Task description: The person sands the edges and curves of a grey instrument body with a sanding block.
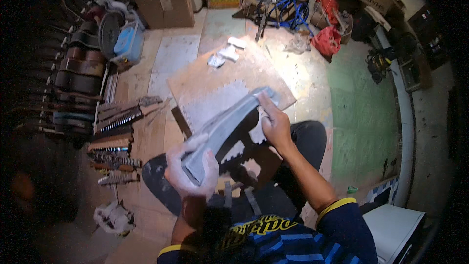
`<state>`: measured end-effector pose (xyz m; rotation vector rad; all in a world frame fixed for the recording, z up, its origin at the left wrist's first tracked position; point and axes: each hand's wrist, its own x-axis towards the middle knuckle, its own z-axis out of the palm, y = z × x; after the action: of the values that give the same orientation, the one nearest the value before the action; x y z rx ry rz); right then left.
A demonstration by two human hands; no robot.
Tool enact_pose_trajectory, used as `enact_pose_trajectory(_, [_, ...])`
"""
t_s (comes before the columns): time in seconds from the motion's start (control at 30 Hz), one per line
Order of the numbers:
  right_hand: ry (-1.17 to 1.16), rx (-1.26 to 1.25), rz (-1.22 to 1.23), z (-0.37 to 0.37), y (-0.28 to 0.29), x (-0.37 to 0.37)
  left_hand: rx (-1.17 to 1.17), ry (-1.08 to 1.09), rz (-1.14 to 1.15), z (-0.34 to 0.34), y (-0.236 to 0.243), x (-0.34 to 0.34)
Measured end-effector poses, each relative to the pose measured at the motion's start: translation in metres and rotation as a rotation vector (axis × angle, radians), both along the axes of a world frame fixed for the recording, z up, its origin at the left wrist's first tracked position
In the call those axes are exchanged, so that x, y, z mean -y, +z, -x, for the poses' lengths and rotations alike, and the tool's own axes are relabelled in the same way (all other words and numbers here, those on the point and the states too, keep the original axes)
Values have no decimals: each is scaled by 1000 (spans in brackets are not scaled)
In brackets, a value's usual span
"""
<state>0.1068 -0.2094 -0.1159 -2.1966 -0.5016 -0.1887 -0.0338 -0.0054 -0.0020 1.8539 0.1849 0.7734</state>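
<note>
A long, curved grey piece (227, 123), smooth and dusty, slants between my hands above my lap; its exact kind I cannot tell. My left hand (198, 166), coated in pale dust, is wrapped round its near, wider end. At the far end my right hand (274, 123) is closed on it, thumb on top and most fingers hidden. Whether a thin sheet lies under that thumb does not show. Beneath the piece lies a wooden board (195, 80) covered with pale dust. Several small white folded pieces (229, 54) rest on the board's far part.
Saw-like toothed tools and other hand tools (119, 117) lie in a row at my left. Beyond them, a rack holds curved dark parts (83, 68) beside a blue container (128, 41). A blue cable (293, 7) and a red bag (326, 41) sit at the back right.
</note>
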Motion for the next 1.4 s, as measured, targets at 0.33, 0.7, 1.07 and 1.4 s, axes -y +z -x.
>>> enact_pose_trajectory(0.33, [4,3,32,19,4,-11,46,32,180,-2,-4,2])
enact_pose_trajectory(0.7, [158,74,21,23,15,-23,13,125,89,-7,-2,-5])
enact_pose_trajectory(1.07, [381,-162,-321,96,83,-77,86,75,509,-9,-5,-7])
enact_pose_trajectory(1.4, [560,-243,-327,121,146,-70,48,90,106,-3,-7,-1])
